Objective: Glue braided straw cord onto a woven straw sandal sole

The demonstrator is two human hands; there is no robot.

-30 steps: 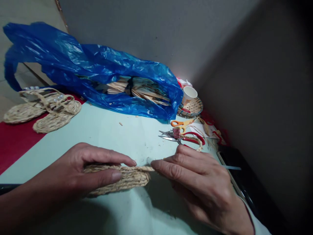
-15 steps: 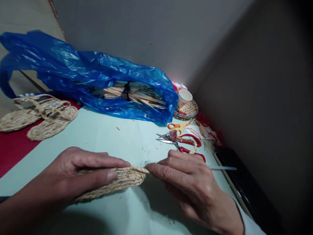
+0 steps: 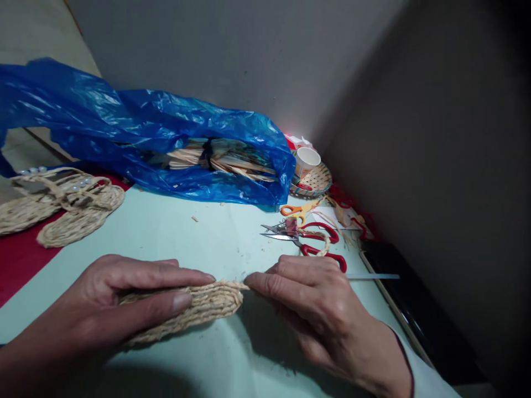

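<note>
A flat woven straw sole (image 3: 209, 305) lies on the pale green table (image 3: 186, 237) in front of me. My left hand (image 3: 120, 301) is closed over its left part, thumb along the near edge and fingers across the top. My right hand (image 3: 319, 309) pinches the straw strand at the sole's right tip. A thin pale stick (image 3: 373, 276) juts out to the right from behind my right hand; whether the hand holds it is hidden.
A blue plastic bag (image 3: 157, 143) with a tied straw bundle (image 3: 219, 157) lies at the back. Two finished straw sandals (image 3: 62, 204) rest at left on red cloth. Red scissors (image 3: 319, 243), orange scissors (image 3: 296, 210), a small basket (image 3: 317, 179) and a paper cup (image 3: 306, 160) sit right of centre.
Both hands and the sole have stayed together with the same grip. The view has shifted, so everything sits slightly further left and lower in the picture.
</note>
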